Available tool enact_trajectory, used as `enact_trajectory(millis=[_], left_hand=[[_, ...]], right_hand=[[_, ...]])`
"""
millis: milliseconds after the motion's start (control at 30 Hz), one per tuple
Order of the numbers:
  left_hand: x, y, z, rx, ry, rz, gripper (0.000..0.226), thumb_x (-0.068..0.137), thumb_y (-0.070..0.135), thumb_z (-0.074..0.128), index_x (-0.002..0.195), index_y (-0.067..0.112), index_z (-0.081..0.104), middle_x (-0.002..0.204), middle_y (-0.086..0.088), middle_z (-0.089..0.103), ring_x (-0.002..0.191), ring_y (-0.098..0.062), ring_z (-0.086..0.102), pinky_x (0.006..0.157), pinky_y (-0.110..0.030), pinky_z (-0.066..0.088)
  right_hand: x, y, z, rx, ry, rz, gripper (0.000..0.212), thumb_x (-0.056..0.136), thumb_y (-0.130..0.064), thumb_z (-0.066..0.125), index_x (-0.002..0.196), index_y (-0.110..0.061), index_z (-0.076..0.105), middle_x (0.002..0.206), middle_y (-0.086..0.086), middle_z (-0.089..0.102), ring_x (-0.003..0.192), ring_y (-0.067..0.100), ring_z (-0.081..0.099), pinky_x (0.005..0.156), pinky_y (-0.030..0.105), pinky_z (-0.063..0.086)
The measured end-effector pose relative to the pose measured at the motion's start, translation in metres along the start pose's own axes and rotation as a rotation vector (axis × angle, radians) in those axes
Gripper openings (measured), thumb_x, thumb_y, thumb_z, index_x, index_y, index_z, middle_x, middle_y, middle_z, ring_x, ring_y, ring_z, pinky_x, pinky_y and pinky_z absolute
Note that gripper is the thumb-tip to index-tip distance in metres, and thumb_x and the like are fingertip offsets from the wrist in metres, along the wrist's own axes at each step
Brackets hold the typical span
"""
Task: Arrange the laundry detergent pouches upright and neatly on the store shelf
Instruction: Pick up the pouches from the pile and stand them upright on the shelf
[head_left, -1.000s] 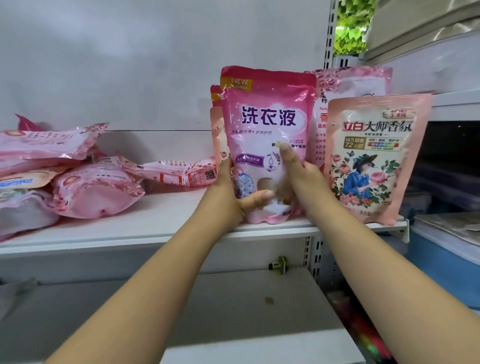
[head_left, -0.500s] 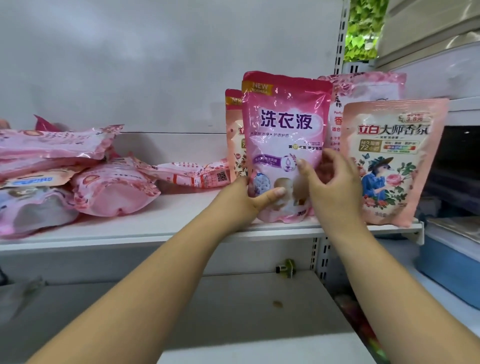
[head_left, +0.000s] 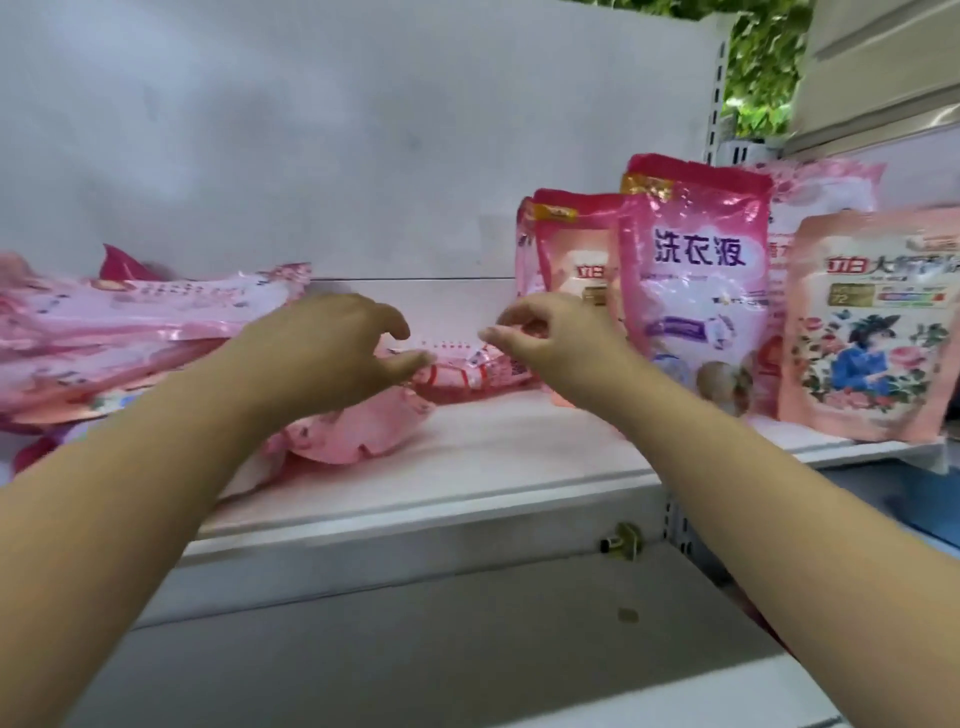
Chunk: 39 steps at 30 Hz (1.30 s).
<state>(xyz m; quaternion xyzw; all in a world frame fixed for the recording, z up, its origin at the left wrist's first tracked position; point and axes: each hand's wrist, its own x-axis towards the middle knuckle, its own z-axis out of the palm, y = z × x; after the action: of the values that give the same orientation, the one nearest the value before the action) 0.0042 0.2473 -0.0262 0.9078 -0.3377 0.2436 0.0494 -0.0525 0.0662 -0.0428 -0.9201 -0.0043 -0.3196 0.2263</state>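
Observation:
A bright pink detergent pouch (head_left: 696, 280) stands upright on the white shelf (head_left: 493, 467), with a peach floral pouch (head_left: 872, 332) upright to its right and more upright pouches (head_left: 566, 244) behind. A flat pouch (head_left: 467, 371) lies in the middle of the shelf. Several pink pouches (head_left: 130, 332) lie piled at the left. My left hand (head_left: 322, 353) hovers open over a lying pouch (head_left: 358, 431). My right hand (head_left: 550, 338) is beside it with fingers curled and apart, holding nothing, just left of the upright pink pouch.
A white back panel rises behind the shelf. A lower shelf (head_left: 415, 665) lies beneath, with a small brass fitting (head_left: 623, 540) at the upright post. Green foliage (head_left: 758, 62) shows at top right, and a blue bin (head_left: 914, 499) sits to the right.
Both hands have let go of the upright pink pouch and moved left toward the lying pouches. The pouch stays standing. The view has shifted left.

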Motion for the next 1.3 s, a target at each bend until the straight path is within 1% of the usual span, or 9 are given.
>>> enact_trajectory(millis=[200, 400, 500, 633, 767, 933, 1033, 1167, 1300], left_hand=[[0.007, -0.017, 0.024, -0.134, -0.274, -0.077, 0.052, 0.092, 0.056, 0.029, 0.117, 0.025, 0.062, 0.108, -0.005, 0.065, 0.093, -0.019, 0.057, 0.082, -0.026, 0.042], [0.010, -0.022, 0.028, -0.228, -0.261, -0.154, 0.034, 0.090, 0.057, 0.038, 0.085, 0.037, 0.065, 0.070, 0.003, 0.059, 0.061, -0.005, 0.048, 0.060, -0.022, 0.037], [0.009, -0.021, 0.030, -0.267, -0.230, -0.193, 0.031, 0.087, 0.060, 0.039, 0.079, 0.042, 0.063, 0.064, 0.002, 0.056, 0.056, -0.002, 0.047, 0.054, -0.020, 0.034], [0.006, -0.021, 0.029, -0.305, -0.236, -0.224, 0.036, 0.086, 0.062, 0.039, 0.093, 0.041, 0.068, 0.075, 0.006, 0.063, 0.063, 0.005, 0.053, 0.063, -0.017, 0.041], [0.003, -0.019, 0.026, -0.314, -0.249, -0.239, 0.041, 0.086, 0.062, 0.037, 0.097, 0.038, 0.068, 0.056, 0.009, 0.054, 0.046, 0.004, 0.048, 0.045, -0.013, 0.032], [0.006, -0.022, 0.021, -0.480, -0.280, -0.283, 0.074, 0.065, 0.075, 0.025, 0.113, 0.032, 0.062, 0.109, 0.005, 0.066, 0.085, 0.004, 0.058, 0.079, -0.013, 0.041], [0.017, -0.030, 0.013, -0.677, -0.157, -0.422, 0.126, 0.035, 0.096, 0.031, 0.137, 0.023, 0.042, 0.139, 0.000, 0.047, 0.119, -0.018, 0.051, 0.107, -0.037, 0.034], [0.036, -0.016, 0.002, -0.895, -0.066, -0.390, 0.113, 0.046, 0.088, 0.037, 0.138, 0.023, 0.038, 0.133, 0.003, 0.051, 0.115, -0.021, 0.052, 0.102, -0.042, 0.039], [0.072, 0.007, -0.005, -0.925, 0.108, -0.443, 0.119, 0.054, 0.085, 0.044, 0.148, 0.027, 0.000, 0.151, -0.011, 0.027, 0.132, -0.035, 0.037, 0.106, -0.054, 0.033]], right_hand=[[0.079, 0.006, 0.042, 0.064, -0.207, 0.122, 0.047, 0.089, -0.045, 0.053, 0.109, -0.005, 0.065, 0.115, 0.014, 0.064, 0.105, 0.026, 0.058, 0.089, 0.033, 0.044], [0.108, 0.028, 0.075, -0.056, -0.549, 0.103, 0.073, 0.085, -0.061, 0.046, 0.139, -0.013, 0.039, 0.148, 0.004, 0.035, 0.135, 0.018, 0.033, 0.112, 0.032, 0.023], [0.108, 0.036, 0.077, -0.093, -0.509, 0.041, 0.066, 0.083, -0.058, 0.052, 0.138, -0.022, 0.041, 0.145, -0.002, 0.041, 0.132, 0.017, 0.038, 0.110, 0.031, 0.027], [0.109, 0.040, 0.087, -0.211, -0.299, 0.006, 0.049, 0.078, -0.064, 0.054, 0.103, -0.023, 0.063, 0.102, 0.001, 0.061, 0.099, 0.021, 0.052, 0.081, 0.030, 0.039], [0.108, 0.040, 0.076, 0.126, -0.070, 0.076, 0.054, 0.082, -0.057, 0.055, 0.050, -0.016, 0.040, 0.045, -0.004, 0.039, 0.050, 0.018, 0.038, 0.052, 0.028, 0.027], [0.105, 0.019, 0.055, 0.734, 0.144, 0.173, 0.051, 0.080, -0.059, 0.055, 0.066, -0.010, 0.056, 0.068, 0.016, 0.060, 0.062, 0.024, 0.058, 0.060, 0.029, 0.043], [0.101, 0.005, 0.046, 1.042, 0.072, 0.234, 0.054, 0.075, -0.061, 0.060, 0.078, -0.008, 0.065, 0.084, 0.016, 0.072, 0.077, 0.030, 0.070, 0.076, 0.043, 0.055], [0.095, -0.005, 0.041, 1.174, 0.031, 0.240, 0.057, 0.074, -0.061, 0.061, 0.095, -0.009, 0.068, 0.084, 0.009, 0.074, 0.079, 0.027, 0.072, 0.078, 0.045, 0.056], [0.096, -0.005, 0.038, 1.265, 0.183, 0.364, 0.046, 0.081, -0.060, 0.053, 0.081, -0.016, 0.065, 0.072, 0.004, 0.073, 0.069, 0.023, 0.071, 0.072, 0.038, 0.056]])
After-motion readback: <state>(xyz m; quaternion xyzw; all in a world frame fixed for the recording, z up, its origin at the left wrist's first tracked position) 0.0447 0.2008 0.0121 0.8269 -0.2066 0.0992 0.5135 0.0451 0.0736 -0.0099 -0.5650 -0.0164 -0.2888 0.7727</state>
